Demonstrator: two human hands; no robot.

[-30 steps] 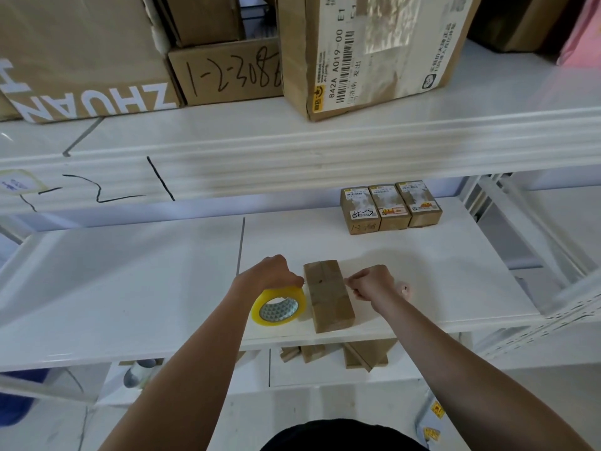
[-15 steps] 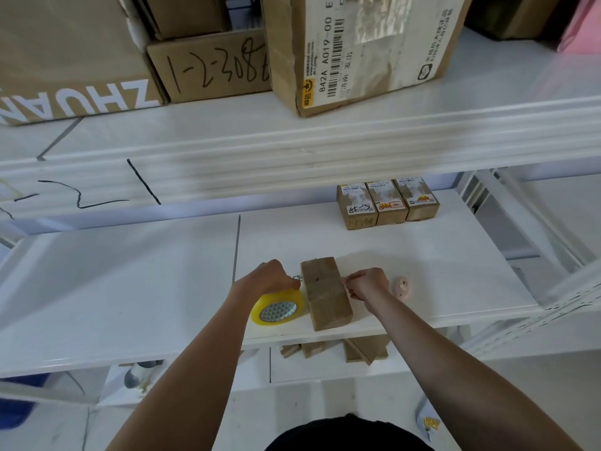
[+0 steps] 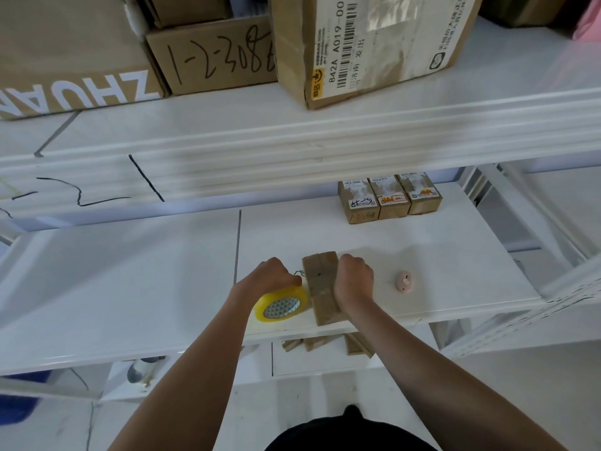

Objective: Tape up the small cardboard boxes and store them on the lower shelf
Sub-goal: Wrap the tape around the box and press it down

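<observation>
Nearest, two bare forearms reach up from the bottom edge toward the front of a white middle shelf board (image 3: 130, 288). The left hand (image 3: 270, 276) is curled tight around the top of a yellow roll of clear packing tape (image 3: 281, 303), which stands on edge on the board with its patterned core facing the viewer. Just beside the roll, at its 3 o'clock, lies a long brown cardboard box (image 3: 320, 289), flat on the shelf with its length running from 6 to 12 o'clock and a seam down its top face. The right hand (image 3: 354, 281) is closed into a loose fist pressed against the box's right side; whether it pinches a tape end I cannot tell, as the fingers are hidden. At 3 o'clock from that hand, apart from it, a small round pink object (image 3: 405, 281) rests on the board. Below the board's front edge, some brown cardboard pieces (image 3: 328, 343) show on the lower shelf (image 3: 325, 366). Farther back, at 1 o'clock from the long box, three small labelled cardboard boxes (image 3: 388, 198) stand touching in a row. Farthest, on the white upper shelf (image 3: 292, 141), sit large cartons: one with white letters at 10 o'clock (image 3: 65, 60), one with handwritten numbers at 12 o'clock (image 3: 214, 56), one with a barcode label at 1 o'clock (image 3: 374, 43).
</observation>
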